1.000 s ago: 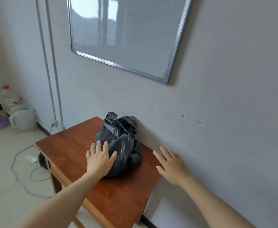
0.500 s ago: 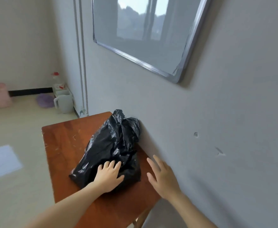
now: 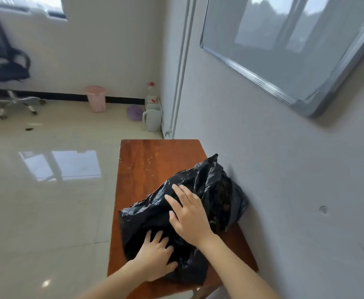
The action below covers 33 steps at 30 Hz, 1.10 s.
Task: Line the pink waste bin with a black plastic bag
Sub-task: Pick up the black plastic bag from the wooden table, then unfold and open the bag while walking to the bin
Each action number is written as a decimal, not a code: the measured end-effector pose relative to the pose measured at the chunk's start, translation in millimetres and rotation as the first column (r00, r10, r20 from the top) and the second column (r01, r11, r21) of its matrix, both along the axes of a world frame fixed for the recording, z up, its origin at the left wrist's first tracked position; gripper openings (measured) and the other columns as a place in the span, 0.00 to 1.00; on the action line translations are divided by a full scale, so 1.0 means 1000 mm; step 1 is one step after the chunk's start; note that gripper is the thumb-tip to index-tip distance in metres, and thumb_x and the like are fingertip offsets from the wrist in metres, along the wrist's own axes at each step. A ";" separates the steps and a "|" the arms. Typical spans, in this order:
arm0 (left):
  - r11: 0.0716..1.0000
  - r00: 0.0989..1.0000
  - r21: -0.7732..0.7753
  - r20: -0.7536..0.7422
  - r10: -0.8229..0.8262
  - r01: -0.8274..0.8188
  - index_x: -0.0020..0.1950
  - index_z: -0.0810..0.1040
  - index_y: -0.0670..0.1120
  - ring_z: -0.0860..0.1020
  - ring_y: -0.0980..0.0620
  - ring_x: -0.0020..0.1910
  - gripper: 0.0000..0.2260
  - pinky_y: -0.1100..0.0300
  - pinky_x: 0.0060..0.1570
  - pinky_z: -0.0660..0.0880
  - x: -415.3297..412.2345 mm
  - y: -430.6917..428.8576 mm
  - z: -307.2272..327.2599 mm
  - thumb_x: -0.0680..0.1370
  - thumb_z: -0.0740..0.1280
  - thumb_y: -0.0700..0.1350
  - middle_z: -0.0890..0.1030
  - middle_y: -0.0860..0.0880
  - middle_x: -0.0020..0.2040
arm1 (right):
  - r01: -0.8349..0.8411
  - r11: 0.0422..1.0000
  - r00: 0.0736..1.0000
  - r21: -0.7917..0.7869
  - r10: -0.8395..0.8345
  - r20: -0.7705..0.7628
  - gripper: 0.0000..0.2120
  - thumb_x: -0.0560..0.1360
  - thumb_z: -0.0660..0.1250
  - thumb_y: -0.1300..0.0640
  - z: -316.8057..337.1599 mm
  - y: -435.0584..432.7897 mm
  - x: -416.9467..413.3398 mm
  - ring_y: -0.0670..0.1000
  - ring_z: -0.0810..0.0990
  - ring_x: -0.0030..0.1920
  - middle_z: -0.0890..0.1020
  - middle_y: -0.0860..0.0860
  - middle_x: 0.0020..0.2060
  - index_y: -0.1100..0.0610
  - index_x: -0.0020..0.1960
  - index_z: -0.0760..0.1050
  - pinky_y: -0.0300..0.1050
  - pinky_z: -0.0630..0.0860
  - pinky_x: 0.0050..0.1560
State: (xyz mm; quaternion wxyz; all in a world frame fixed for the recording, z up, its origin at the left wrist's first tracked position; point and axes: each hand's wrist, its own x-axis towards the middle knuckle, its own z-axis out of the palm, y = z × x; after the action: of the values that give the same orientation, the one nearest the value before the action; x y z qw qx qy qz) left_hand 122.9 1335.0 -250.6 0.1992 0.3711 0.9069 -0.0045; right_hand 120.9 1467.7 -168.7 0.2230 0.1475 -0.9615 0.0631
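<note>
A crumpled black plastic bag (image 3: 209,186) lies on a small brown wooden table (image 3: 153,160) against the grey wall. My left hand (image 3: 155,255) rests flat on the bag's near end, fingers spread. My right hand (image 3: 189,212) lies flat on the bag's middle, fingers apart. Neither hand has the plastic pinched. The pink waste bin (image 3: 96,98) stands upright on the floor at the far wall, well away from the table and unlined.
A white jug (image 3: 153,119), a purple item (image 3: 134,112) and a bottle (image 3: 152,93) sit in the far corner beside the bin. A black office chair (image 3: 2,67) is at far left. A whiteboard (image 3: 288,44) hangs on the wall above the table.
The view has swung left, bringing the pink bin and chair into sight. My right hand moved from the table edge onto the bag. The bag has been pulled nearer and flattened.
</note>
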 end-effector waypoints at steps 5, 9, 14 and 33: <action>0.999 1.000 0.046 0.016 0.020 -0.021 0.63 0.72 0.46 0.50 0.42 0.74 0.22 0.36 0.71 0.40 -0.012 -0.041 0.003 0.76 0.54 0.56 0.65 0.45 0.71 | -0.096 0.984 0.853 0.148 0.005 0.522 0.31 0.76 0.54 0.41 -0.019 -0.022 -0.050 0.54 0.40 0.76 0.50 0.52 0.76 0.47 0.74 0.46 0.64 0.38 0.72; 0.967 0.989 0.234 -0.087 0.121 -0.098 0.57 0.77 0.48 0.62 0.49 0.71 0.17 0.46 0.72 0.51 -0.023 -0.071 0.007 0.76 0.54 0.52 0.75 0.49 0.64 | -0.076 0.966 0.765 0.247 -0.102 0.636 0.34 0.74 0.50 0.35 -0.038 -0.020 -0.072 0.55 0.42 0.76 0.55 0.51 0.76 0.46 0.74 0.42 0.68 0.35 0.70; 0.801 0.821 0.597 -0.439 0.364 -0.037 0.50 0.82 0.49 0.80 0.45 0.56 0.18 0.54 0.57 0.72 -0.045 -0.068 0.012 0.63 0.75 0.54 0.83 0.46 0.55 | 0.021 0.983 0.710 0.183 -0.144 0.689 0.33 0.74 0.50 0.34 -0.057 -0.010 -0.060 0.54 0.44 0.76 0.59 0.50 0.74 0.46 0.74 0.43 0.67 0.36 0.71; 0.524 0.750 0.591 0.227 0.621 -0.613 0.49 0.82 0.46 0.78 0.48 0.51 0.08 0.55 0.52 0.73 -0.013 -0.068 -0.002 0.76 0.65 0.46 0.83 0.48 0.50 | 0.228 0.967 0.817 -0.114 -0.126 0.563 0.12 0.75 0.63 0.47 -0.061 0.030 0.010 0.51 0.71 0.59 0.81 0.49 0.50 0.52 0.53 0.78 0.51 0.52 0.68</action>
State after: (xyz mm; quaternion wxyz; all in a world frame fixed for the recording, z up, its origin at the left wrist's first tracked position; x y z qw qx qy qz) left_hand 110.2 1267.4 -252.7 0.0454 0.0704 0.9256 0.3690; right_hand 130.9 1497.4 -229.8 -0.0464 0.0125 -0.9848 0.1667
